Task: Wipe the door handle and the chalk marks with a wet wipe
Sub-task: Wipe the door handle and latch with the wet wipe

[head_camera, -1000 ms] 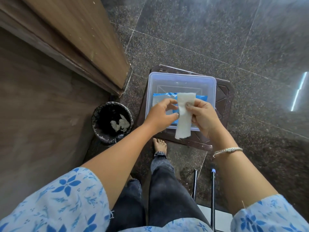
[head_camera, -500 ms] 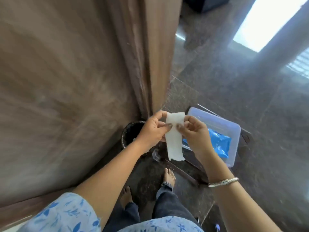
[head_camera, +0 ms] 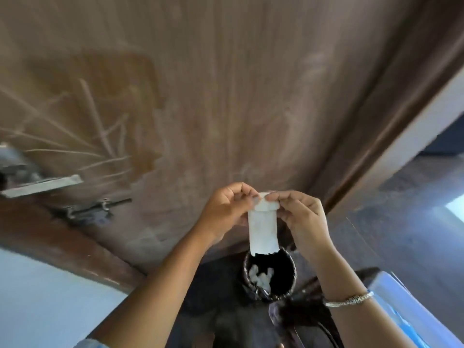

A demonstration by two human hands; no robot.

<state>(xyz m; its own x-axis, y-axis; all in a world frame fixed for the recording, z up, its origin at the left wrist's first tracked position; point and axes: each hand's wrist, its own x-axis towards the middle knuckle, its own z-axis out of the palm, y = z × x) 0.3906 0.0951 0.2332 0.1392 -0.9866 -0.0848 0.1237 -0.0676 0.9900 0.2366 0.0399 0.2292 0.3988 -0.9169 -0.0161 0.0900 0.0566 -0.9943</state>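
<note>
A folded white wet wipe [head_camera: 263, 228] hangs between both hands in front of the brown wooden door [head_camera: 238, 84]. My left hand [head_camera: 226, 208] pinches its top left corner and my right hand [head_camera: 302, 217] pinches its top right corner. White chalk marks [head_camera: 100, 131] streak the door's left part. The metal door handle [head_camera: 41, 183] sticks out at the far left, with a sliding bolt [head_camera: 98, 205] below it.
A black bin [head_camera: 270, 275] holding used wipes stands on the floor right under the wipe. A clear plastic box [head_camera: 401, 305] with a blue pack is at the lower right. The door frame [head_camera: 376, 126] runs up the right side.
The view has swung up from the floor and box to the door face. Both hands have risen with the wipe, which now hangs over the bin; handle and chalk marks came into view.
</note>
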